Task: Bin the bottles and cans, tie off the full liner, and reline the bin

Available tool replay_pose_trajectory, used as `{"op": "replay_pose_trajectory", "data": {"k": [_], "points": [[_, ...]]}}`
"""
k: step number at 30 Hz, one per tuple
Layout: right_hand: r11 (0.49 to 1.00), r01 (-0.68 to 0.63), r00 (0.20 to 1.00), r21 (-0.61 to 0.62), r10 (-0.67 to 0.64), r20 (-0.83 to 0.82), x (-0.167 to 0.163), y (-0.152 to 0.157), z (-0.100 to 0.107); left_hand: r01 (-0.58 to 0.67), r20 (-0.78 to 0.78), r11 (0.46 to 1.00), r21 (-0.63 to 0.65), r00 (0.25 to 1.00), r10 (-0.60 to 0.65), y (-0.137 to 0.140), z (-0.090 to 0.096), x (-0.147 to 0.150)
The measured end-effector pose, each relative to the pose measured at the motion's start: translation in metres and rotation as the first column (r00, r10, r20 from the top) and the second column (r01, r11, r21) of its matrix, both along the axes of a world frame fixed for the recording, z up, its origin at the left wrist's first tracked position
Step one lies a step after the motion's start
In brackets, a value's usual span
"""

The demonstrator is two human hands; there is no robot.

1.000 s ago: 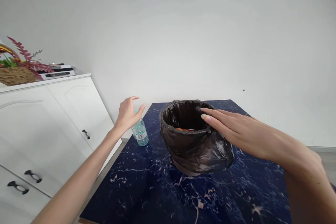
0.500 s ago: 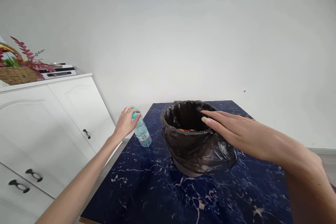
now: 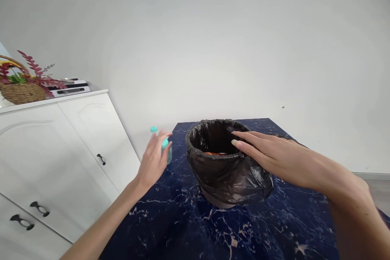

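My left hand (image 3: 152, 158) is at the left of the table, at a clear bottle (image 3: 169, 156) with a teal cap (image 3: 165, 143). Its thumb and forefinger curve on either side of this cap. Another teal cap (image 3: 153, 128) shows just above the knuckles; whether a second bottle stands there is hidden by the hand. Motion smears the fingers, so their grip is unclear. My right hand (image 3: 268, 150) lies with straight fingers over the right rim of a bin lined with a black plastic bag (image 3: 225, 178). Something orange-red (image 3: 216, 153) shows inside the bin.
The bin stands on a dark blue marble-patterned table (image 3: 195, 235) against a pale wall (image 3: 213, 48). To the left is a white cabinet (image 3: 82, 138) with black handles. A wicker basket of artificial plants (image 3: 22, 92) sits on top, beside a white-and-black box (image 3: 73, 88).
My left hand has moved slightly right and down at the bottle, now covering most of it. A second teal piece has come into sight. My right hand stays on the bin's rim.
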State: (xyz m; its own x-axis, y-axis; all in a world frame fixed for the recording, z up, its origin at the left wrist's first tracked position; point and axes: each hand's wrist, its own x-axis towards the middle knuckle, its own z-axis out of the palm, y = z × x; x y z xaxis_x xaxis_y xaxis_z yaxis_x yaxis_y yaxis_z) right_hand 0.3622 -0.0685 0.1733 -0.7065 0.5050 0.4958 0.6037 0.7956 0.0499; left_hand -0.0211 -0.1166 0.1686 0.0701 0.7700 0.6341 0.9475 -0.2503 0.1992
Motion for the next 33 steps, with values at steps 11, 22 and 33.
{"op": "replay_pose_trajectory", "data": {"k": [11, 22, 33], "points": [[0.986, 0.117, 0.983, -0.121, -0.132, -0.124, -0.009, -0.005, 0.015, 0.512, 0.151, 0.726, 0.46, 0.76, -0.632, -0.001, 0.097, 0.085], [0.989, 0.135, 0.984, -0.065, -0.142, -0.104, -0.001, -0.001, 0.016, 0.599, 0.314, 0.798, -0.072, 0.773, -0.552, 0.014, 0.071, 0.093], [0.929, 0.19, 0.933, -0.318, -0.272, -0.236, -0.018, -0.013, 0.035, -0.02, 0.271, 0.946, 0.323, 0.96, -0.073, 0.033, 0.034, 0.009]]}}
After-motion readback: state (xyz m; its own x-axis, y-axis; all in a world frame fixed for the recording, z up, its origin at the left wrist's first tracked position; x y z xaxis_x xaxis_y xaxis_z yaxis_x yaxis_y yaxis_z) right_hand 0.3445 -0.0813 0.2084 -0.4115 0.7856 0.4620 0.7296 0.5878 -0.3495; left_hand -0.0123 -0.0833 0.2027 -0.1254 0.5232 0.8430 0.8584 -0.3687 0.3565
